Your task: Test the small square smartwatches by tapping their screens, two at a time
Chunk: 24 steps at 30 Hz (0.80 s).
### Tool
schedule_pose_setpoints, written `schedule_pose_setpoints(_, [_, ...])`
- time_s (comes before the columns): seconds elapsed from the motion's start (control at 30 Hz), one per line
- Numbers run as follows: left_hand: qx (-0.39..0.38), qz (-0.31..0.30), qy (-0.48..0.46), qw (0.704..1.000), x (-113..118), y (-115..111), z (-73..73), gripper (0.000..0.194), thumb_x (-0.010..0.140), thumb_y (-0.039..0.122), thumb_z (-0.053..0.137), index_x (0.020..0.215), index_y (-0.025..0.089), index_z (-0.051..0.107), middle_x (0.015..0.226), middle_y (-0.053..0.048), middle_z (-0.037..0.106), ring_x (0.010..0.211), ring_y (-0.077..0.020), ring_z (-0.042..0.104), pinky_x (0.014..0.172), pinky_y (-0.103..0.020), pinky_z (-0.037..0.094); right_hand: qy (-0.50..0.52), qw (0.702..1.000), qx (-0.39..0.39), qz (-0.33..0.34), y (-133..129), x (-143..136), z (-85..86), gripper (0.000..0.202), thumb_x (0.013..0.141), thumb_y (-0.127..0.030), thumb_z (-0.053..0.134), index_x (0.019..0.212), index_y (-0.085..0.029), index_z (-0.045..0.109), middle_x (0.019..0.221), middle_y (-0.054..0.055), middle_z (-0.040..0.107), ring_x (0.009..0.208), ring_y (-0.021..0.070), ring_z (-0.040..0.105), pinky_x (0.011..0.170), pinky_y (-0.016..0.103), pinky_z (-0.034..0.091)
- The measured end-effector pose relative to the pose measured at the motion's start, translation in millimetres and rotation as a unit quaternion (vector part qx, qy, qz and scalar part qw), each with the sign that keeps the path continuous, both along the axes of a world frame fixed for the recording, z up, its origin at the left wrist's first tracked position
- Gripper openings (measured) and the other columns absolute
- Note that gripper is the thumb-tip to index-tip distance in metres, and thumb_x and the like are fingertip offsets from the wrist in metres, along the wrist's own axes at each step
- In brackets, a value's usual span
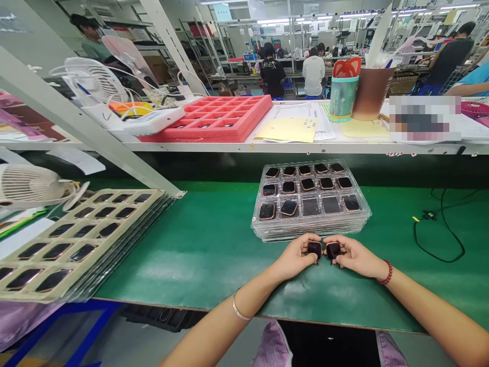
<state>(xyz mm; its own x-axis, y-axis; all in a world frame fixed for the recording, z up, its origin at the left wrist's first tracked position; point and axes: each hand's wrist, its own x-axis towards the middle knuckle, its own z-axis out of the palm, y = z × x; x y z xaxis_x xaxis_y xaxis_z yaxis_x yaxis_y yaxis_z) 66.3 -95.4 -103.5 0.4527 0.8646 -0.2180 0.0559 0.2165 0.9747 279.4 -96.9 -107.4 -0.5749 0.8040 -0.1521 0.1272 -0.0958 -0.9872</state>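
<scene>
My left hand (300,256) is closed on a square smartwatch case (315,249) with a dark screen and a gold-coloured rim. In my right hand (353,255) I hold a second watch case (333,250) of the same look, side by side with the first. Both are just above the green bench top, in front of a stack of clear plastic trays (311,227). Rows of similar watch cases (307,184) fill most pockets of the top tray. Two pockets in its front row hold no watch case.
Cream trays (72,204) with more watch cases are stacked at the left, beside a white fan (30,183). A slanted metal post (114,158) meets the bench there. A black cable (443,255) lies at right. The shelf holds a red foam tray (229,125) and cups.
</scene>
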Motion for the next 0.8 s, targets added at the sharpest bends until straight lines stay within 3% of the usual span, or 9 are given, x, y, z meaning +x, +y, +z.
schedule_pose_setpoints(0.17, [0.000, -0.050, -0.026, 0.998, -3.7, -9.5, 7.1, 0.054, 0.063, 0.007, 0.065, 0.113, 0.019, 0.049, 0.096, -0.005, 0.060, 0.082, -0.0146, 0.060, 0.072, -0.028, 0.047, 0.077, 0.995, -0.064, 0.021, -4.7, 1.0, 6.2, 0.059, 0.072, -0.018, 0.069, 0.124, -0.026, 0.043, 0.097, 0.003, 0.055, 0.077, 0.0133, 0.058, 0.055, 0.021, 0.051])
schedule_pose_setpoints(0.27, [0.035, -0.100, 0.003, 0.994, -10.6, -19.0, 33.9, 0.056, 0.071, 0.012, 0.059, 0.124, 0.019, 0.042, 0.090, -0.004, 0.061, 0.068, -0.0127, 0.061, 0.066, -0.029, 0.050, 0.091, 0.992, -0.072, 0.041, -11.9, 3.0, 30.7, 0.054, 0.075, -0.023, 0.067, 0.123, -0.024, 0.043, 0.087, 0.001, 0.056, 0.062, 0.0100, 0.059, 0.055, 0.024, 0.053])
schedule_pose_setpoints(0.33, [0.154, -0.082, 0.086, 0.981, -16.0, -18.6, 60.8, 0.053, 0.076, 0.017, 0.057, 0.127, 0.020, 0.043, 0.090, -0.004, 0.063, 0.069, -0.0141, 0.062, 0.066, -0.029, 0.051, 0.067, 0.997, 0.001, 0.032, -13.5, 4.2, 55.5, 0.051, 0.080, -0.025, 0.063, 0.126, -0.024, 0.042, 0.094, 0.004, 0.058, 0.064, 0.0118, 0.062, 0.060, 0.028, 0.056])
schedule_pose_setpoints(0.4, [0.308, -0.020, 0.174, 0.935, -19.7, -8.7, 87.5, 0.050, 0.077, 0.023, 0.058, 0.126, 0.022, 0.046, 0.106, -0.007, 0.063, 0.084, -0.0180, 0.061, 0.075, -0.033, 0.051, 0.000, 0.988, 0.151, -0.008, -8.1, 4.0, 80.7, 0.051, 0.082, -0.024, 0.059, 0.130, -0.026, 0.041, 0.106, 0.007, 0.060, 0.077, 0.0170, 0.064, 0.069, 0.033, 0.056])
schedule_pose_setpoints(0.5, [0.452, 0.034, 0.277, 0.847, -19.1, 18.7, 110.6, 0.051, 0.077, 0.028, 0.059, 0.126, 0.018, 0.048, 0.127, -0.011, 0.054, 0.117, -0.0244, 0.049, 0.101, -0.040, 0.039, -0.133, 0.899, 0.404, -0.103, 14.2, 0.6, 103.4, 0.050, 0.081, -0.022, 0.059, 0.129, -0.025, 0.046, 0.123, 0.008, 0.056, 0.108, 0.0257, 0.056, 0.093, 0.042, 0.048])
schedule_pose_setpoints(0.57, [0.464, 0.034, 0.349, 0.813, -17.4, 34.8, 111.8, 0.051, 0.079, 0.030, 0.056, 0.127, 0.014, 0.049, 0.134, -0.015, 0.049, 0.125, -0.0267, 0.043, 0.106, -0.042, 0.033, -0.202, 0.843, 0.487, -0.105, 31.5, -1.8, 104.5, 0.048, 0.080, -0.020, 0.056, 0.128, -0.022, 0.048, 0.125, 0.009, 0.056, 0.116, 0.0274, 0.050, 0.100, 0.046, 0.042])
schedule_pose_setpoints(0.63, [0.455, 0.010, 0.400, 0.796, -19.2, 42.5, 106.2, 0.047, 0.082, 0.032, 0.052, 0.125, 0.013, 0.051, 0.136, -0.016, 0.047, 0.127, -0.0284, 0.041, 0.107, -0.046, 0.031, -0.254, 0.815, 0.515, -0.080, 43.7, -1.1, 98.0, 0.042, 0.082, -0.019, 0.052, 0.124, -0.020, 0.052, 0.124, 0.010, 0.057, 0.118, 0.0275, 0.048, 0.102, 0.048, 0.040])
schedule_pose_setpoints(0.73, [0.451, 0.005, 0.398, 0.799, -35.6, 41.8, 96.6, 0.047, 0.085, 0.034, 0.047, 0.129, 0.017, 0.049, 0.139, -0.012, 0.045, 0.130, -0.0256, 0.039, 0.108, -0.044, 0.031, -0.285, 0.803, 0.519, -0.069, 50.3, 9.1, 85.2, 0.038, 0.086, -0.022, 0.049, 0.124, -0.021, 0.052, 0.127, 0.010, 0.056, 0.121, 0.0258, 0.046, 0.102, 0.047, 0.040])
schedule_pose_setpoints(0.8, [0.444, 0.045, 0.381, 0.810, -55.7, 41.3, 92.6, 0.048, 0.085, 0.032, 0.046, 0.131, 0.018, 0.047, 0.139, -0.011, 0.045, 0.130, -0.0234, 0.039, 0.108, -0.042, 0.031, -0.294, 0.802, 0.512, -0.093, 51.3, 21.2, 79.2, 0.033, 0.088, -0.026, 0.046, 0.120, -0.022, 0.055, 0.127, 0.009, 0.055, 0.121, 0.0253, 0.046, 0.101, 0.046, 0.041])
